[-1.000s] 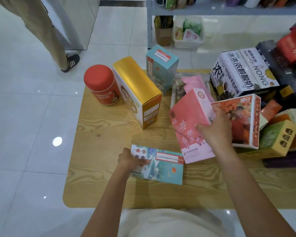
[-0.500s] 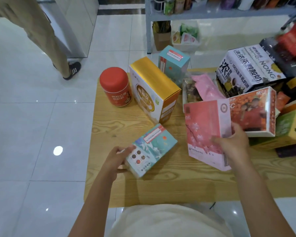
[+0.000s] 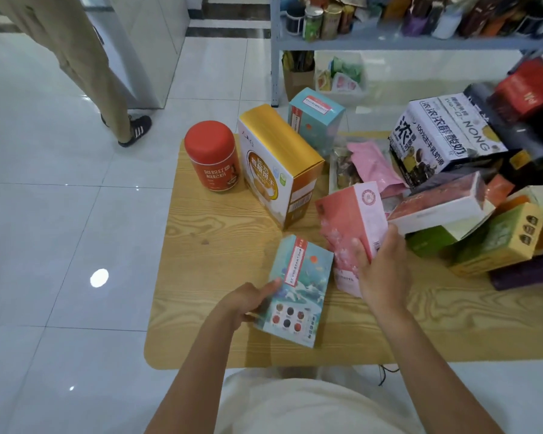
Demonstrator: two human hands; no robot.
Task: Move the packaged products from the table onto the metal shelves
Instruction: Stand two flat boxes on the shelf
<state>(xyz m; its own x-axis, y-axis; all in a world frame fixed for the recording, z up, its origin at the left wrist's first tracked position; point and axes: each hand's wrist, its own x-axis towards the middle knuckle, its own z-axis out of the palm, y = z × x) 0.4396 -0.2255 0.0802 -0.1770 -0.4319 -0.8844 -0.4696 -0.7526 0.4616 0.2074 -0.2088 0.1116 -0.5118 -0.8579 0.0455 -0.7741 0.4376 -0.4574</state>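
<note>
Cardboard, likely light and stiff, suits edge grips: left hand (image 3: 245,303) holds the teal box (image 3: 298,289) by its nine-o'clock edge; right hand (image 3: 380,270) clasps the pink box (image 3: 348,220) at two o'clock.

Metal shelves (image 3: 389,43) blurred — top cropped.

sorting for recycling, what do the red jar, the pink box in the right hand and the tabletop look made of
Red jar: likely plastic or coated tin; smooth matte lid, glossy printed wall.
Pink box in the right hand: printed cardboard; flat panels, sharp folded edges.
Tabletop: light wood grain, possibly laminate; smooth with rounded corners.
</note>
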